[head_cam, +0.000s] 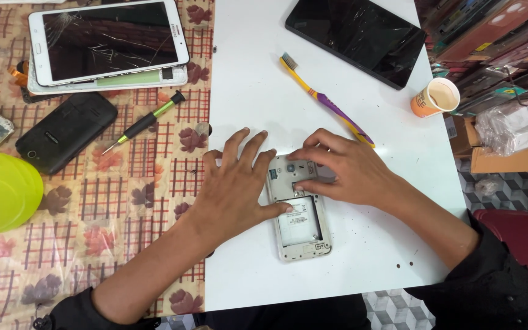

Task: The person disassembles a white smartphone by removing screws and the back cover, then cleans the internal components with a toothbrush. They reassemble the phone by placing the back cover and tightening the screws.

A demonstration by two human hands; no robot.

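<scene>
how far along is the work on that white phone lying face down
Done: the white phone lies face down on the white table with its back cover off and the battery bay empty. In hand: the left hand steadies its edge while the right hand works fingertips at the upper part near the camera. Left: the green-handled screwdriver and yellow-purple toothbrush lie untouched; the phone's frame is still on.

- Opened phone (297,211): matt whitish plastic frame with a paper-like label inside.
- White table (252,91): smooth, faintly glossy.
- At 10 o'clock, patterned tablecloth (142,183): shiny plastic-looking sheet.
- White tablet (108,40): glossy, cracked glass.
- At 1 o'clock, toothbrush (328,104): smooth plastic.
- Cup (436,98): paper.
</scene>
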